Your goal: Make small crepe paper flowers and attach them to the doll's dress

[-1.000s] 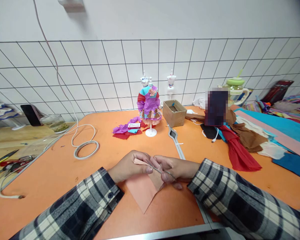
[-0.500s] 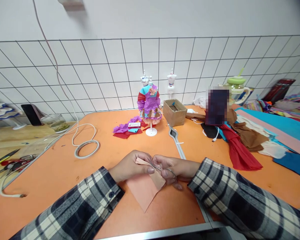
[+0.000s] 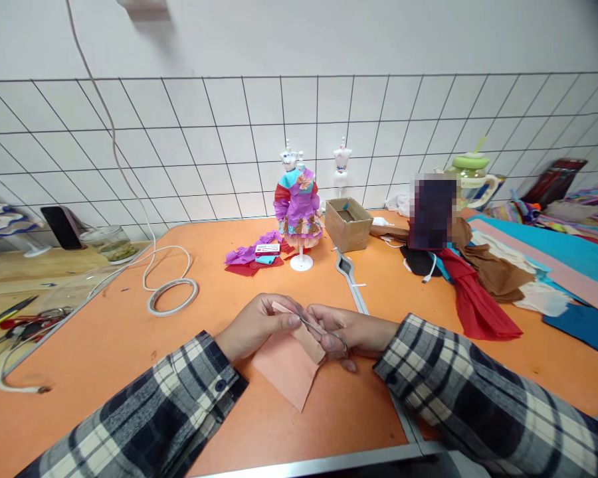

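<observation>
Between my hands, low over the table, is a sheet of peach crepe paper (image 3: 286,368) with its upper right edge folded over. My left hand (image 3: 259,325) pinches the paper near the top of the fold, thumb in front. In my right hand (image 3: 336,328) is a small pair of metal scissors (image 3: 309,325), fingers closed around the handles. The blades reach left across the paper toward my left thumb. How far the blades are apart I cannot tell. A lower corner of the sheet hangs toward the table edge.
Behind stands a miniature dress form (image 3: 299,206) in a purple paper dress, beside a cardboard box (image 3: 349,224). A tape roll (image 3: 173,297) lies to the left. Red crepe paper (image 3: 478,299) and other coloured sheets lie right. The metal table edge (image 3: 329,465) runs in front.
My left hand and the paper have risen slightly, and the sheet's lower corner has swung to the right. The scissors stay in my right hand, their blades now showing more clearly.
</observation>
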### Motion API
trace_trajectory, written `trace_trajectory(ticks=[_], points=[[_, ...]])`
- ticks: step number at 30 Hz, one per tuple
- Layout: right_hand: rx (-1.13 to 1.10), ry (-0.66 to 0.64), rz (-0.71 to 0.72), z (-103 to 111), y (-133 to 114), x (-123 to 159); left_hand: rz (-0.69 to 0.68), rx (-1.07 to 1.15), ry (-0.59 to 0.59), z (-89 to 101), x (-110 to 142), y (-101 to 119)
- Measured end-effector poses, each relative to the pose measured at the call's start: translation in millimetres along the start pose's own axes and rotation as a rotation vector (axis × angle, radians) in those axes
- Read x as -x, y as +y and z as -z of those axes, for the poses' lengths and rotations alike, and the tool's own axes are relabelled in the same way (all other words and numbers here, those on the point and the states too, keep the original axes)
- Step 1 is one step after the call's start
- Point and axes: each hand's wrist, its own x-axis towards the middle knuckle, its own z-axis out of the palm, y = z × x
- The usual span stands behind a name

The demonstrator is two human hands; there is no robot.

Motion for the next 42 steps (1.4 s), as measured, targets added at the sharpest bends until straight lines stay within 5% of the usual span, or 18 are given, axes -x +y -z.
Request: trace_trajectory(ticks=[25,42], points=[[0.158,0.053,-0.108,-0.9,-5.3,0.7,0.047,-0.22,-0.134,5.8,-1.6,6.4],[0.161,0.105,-0.081,1.0,-5.8,0.2,0.083,-0.172,-0.062,3.3,-0.5,6.5]])
